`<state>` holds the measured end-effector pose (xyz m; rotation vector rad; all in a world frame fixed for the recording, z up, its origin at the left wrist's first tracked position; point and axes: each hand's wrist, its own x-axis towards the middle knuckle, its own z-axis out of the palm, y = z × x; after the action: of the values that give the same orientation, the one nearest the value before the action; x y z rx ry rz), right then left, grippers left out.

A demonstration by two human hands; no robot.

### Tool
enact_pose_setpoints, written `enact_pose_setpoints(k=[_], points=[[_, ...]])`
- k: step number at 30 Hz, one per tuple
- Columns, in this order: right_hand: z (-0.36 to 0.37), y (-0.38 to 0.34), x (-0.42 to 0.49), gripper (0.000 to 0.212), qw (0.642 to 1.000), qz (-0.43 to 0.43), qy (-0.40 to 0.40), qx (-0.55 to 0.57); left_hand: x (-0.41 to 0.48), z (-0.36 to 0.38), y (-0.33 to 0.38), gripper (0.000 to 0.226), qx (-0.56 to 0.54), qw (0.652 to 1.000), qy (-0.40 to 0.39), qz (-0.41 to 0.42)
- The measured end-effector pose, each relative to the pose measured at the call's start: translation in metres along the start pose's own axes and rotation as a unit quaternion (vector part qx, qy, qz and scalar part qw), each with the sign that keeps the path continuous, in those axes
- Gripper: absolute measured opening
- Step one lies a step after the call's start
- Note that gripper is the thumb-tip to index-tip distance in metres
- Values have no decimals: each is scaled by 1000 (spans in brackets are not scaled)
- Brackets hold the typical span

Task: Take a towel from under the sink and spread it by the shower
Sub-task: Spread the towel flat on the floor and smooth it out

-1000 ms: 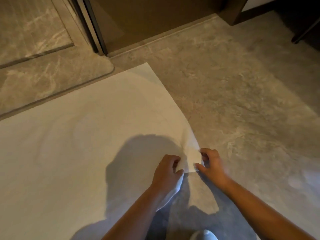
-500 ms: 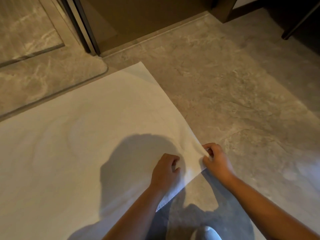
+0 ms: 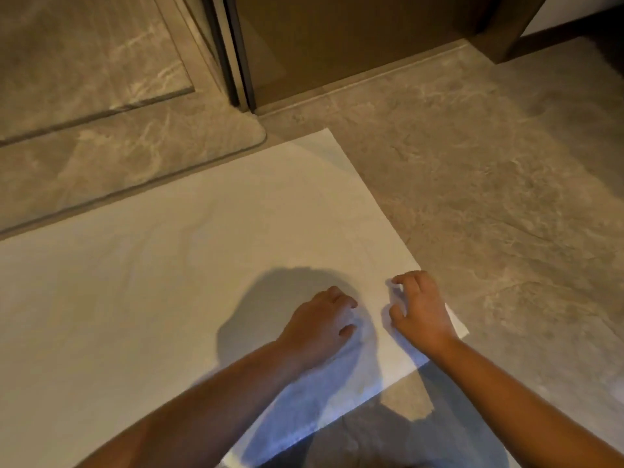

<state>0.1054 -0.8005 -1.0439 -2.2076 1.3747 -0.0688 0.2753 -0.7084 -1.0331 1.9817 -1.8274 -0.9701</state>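
Observation:
A large white towel point(image 3: 175, 285) lies spread flat on the stone floor, its far edge running along the raised shower threshold point(image 3: 141, 157). My left hand point(image 3: 319, 327) rests on the towel near its right end, fingers loosely curled and holding nothing. Just to its right, my right hand point(image 3: 422, 312) touches the towel with bent, spread fingertips. The towel's near right corner point(image 3: 461, 331) lies flat on the floor beside my right wrist. My shadow falls across the towel under both arms.
The shower's dark door frame point(image 3: 236, 55) stands at the top centre, with a brown glass panel point(image 3: 354, 38) to its right. Grey marbled floor point(image 3: 499, 184) stretches to the right of the towel. A dark wooden post point(image 3: 506, 28) is at the top right.
Both hands were pinching the towel's lifted right corner. They have let go, the corner now lies flat, and both hands rest on top of the towel.

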Motion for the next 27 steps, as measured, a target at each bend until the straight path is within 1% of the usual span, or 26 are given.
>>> enact_pose_setpoints(k=[4,5,7,10,12,14,16,18,20,21,23,25,26,27], points=[[26,-74,25,38,989,-132,-62,6,-54,-82,-43,36,26,998,35,-49],[30,-91,30,37,982,-169,-78,-2,-75,-99,-54,35,42,997,42,-56],[35,-124,38,37,960,-249,-115,-52,-124,-124,-78,34,79,992,59,-83],[35,-167,51,39,920,-338,-158,-124,-186,-138,-113,33,95,974,97,-182],[38,-191,59,46,888,-382,-184,-180,-214,-130,-135,32,70,951,152,-259],[44,-208,66,55,863,-404,-197,-232,-232,-113,-155,34,31,923,200,-328],[53,-216,71,62,862,-396,-199,-248,-243,-92,-172,43,18,907,200,-370],[62,-214,72,70,876,-359,-213,-243,-251,-72,-188,53,36,905,151,-397],[71,-201,70,78,893,-300,-236,-239,-258,-63,-203,67,57,902,92,-418],[73,-190,69,81,901,-268,-247,-236,-260,-63,-210,75,48,899,68,-430],[72,-165,70,89,907,-227,-249,-252,-262,-67,-221,97,0,895,32,-445],[67,-142,71,102,913,-201,-241,-262,-260,-70,-227,131,-40,896,10,-441],[65,-134,71,110,920,-183,-241,-247,-259,-69,-229,143,-44,898,2,-439],[65,-129,70,115,927,-167,-242,-235,-258,-67,-231,150,-40,899,-3,-436]])
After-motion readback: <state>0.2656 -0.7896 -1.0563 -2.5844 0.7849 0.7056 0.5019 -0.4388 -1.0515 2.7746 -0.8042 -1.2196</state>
